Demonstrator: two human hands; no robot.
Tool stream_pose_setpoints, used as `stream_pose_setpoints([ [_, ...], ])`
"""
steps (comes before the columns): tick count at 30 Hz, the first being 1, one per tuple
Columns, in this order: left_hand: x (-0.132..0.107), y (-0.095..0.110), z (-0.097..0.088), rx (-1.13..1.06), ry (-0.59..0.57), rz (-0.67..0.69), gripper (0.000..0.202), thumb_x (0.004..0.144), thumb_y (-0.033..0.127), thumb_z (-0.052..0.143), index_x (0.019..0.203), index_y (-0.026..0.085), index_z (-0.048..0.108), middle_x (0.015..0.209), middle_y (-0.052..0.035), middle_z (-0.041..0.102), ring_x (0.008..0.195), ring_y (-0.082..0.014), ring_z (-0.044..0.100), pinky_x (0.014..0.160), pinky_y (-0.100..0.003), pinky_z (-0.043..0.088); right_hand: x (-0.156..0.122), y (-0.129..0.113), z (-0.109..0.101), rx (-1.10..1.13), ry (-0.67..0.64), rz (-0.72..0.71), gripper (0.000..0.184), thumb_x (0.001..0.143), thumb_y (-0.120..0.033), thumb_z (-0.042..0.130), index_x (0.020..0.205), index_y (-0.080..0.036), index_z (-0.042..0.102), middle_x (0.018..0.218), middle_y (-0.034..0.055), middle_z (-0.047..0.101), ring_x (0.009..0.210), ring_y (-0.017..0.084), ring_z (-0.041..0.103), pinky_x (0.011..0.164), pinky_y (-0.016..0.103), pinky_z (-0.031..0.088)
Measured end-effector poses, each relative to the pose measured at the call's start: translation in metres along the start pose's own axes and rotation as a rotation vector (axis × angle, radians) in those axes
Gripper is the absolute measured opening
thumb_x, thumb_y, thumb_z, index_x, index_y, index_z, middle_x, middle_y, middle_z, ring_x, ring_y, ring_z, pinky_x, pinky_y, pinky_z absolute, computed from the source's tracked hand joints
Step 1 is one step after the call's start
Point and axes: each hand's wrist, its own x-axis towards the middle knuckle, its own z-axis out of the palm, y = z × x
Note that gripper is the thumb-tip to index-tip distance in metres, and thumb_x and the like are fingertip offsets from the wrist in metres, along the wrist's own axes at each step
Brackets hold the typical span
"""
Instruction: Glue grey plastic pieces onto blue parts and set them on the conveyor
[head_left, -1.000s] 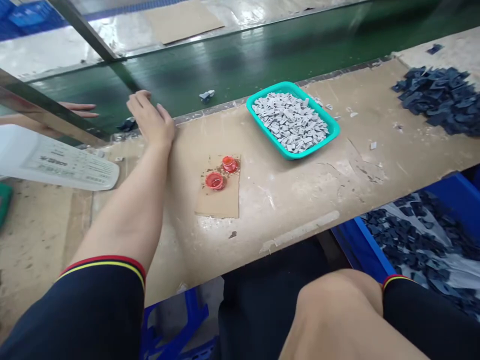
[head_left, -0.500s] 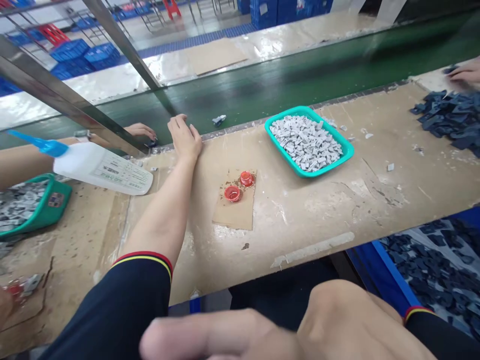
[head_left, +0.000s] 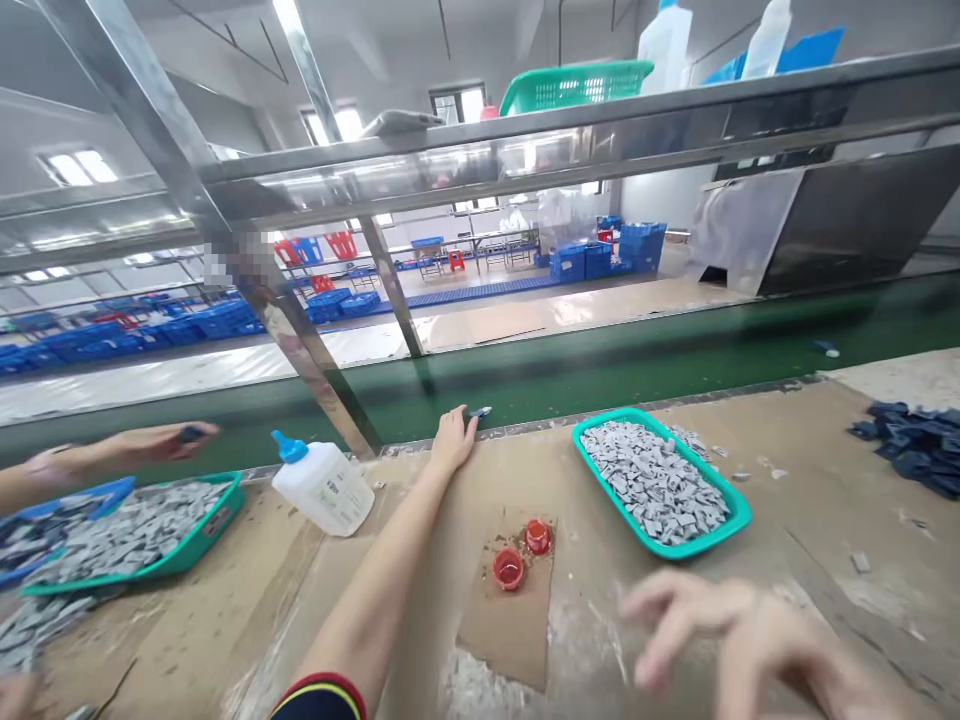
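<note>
My left hand (head_left: 454, 438) rests at the table's far edge beside the green belt, its fingers stretched out. Close to its fingertips is a small dark and white plastic part (head_left: 480, 411); I cannot tell whether they touch. My right hand (head_left: 720, 620), blurred, hovers over the table at lower right with fingers apart and nothing in them. Between the hands, two red caps (head_left: 509, 569) holding wet-looking liquid sit on a piece of cardboard (head_left: 510, 635). A green basket (head_left: 739, 515) of small grey pieces (head_left: 652, 480) stands beyond my right hand.
A white bottle with a blue nozzle (head_left: 326, 490) stands left of my forearm. Another person's hand (head_left: 176, 440) holds something dark above a second green basket (head_left: 187, 560). Dark parts (head_left: 911, 445) lie at right. Metal posts and a shelf (head_left: 525, 155) rise over the belt (head_left: 585, 370).
The view has tilted up. My right hand has moved from close to the camera out over the table. The dark and white part is now nearer my left fingertips. The other person's hand has moved left.
</note>
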Motion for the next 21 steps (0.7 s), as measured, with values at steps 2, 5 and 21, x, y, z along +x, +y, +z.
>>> stream_pose_setpoints([
  [2,0.01,0.001,0.004,-0.016,-0.063,-0.03,0.034,0.091,0.032,0.051,0.12,0.014,0.053,0.119,-0.0124,0.057,0.111,-0.0251,0.054,0.095,-0.047,0.044,0.009,0.007,-0.031,-0.347,0.219,0.104,0.019,0.088,-0.035,0.056,0.1,-0.033,0.07,0.118,0.0045,0.066,0.124,0.029,0.047,0.105,0.048,0.036],
  [5,0.026,0.005,0.009,-0.047,-0.162,-0.111,0.033,0.089,0.033,0.055,0.117,0.015,0.055,0.12,-0.0098,0.057,0.106,-0.0233,0.057,0.089,-0.046,0.048,0.041,0.033,-0.071,-0.685,0.438,0.235,0.023,0.087,-0.04,0.054,0.1,-0.028,0.07,0.111,0.006,0.068,0.111,0.03,0.056,0.094,0.045,0.044],
  [21,-0.038,0.06,-0.061,-1.037,-0.042,-0.485,0.04,0.078,0.036,0.067,0.111,0.015,0.06,0.114,-0.0132,0.065,0.103,-0.0225,0.063,0.094,-0.039,0.048,0.12,0.093,-0.086,-0.841,0.258,0.435,0.01,0.062,-0.021,0.078,0.07,-0.023,0.073,0.075,0.0023,0.072,0.076,0.021,0.066,0.062,0.025,0.043],
])
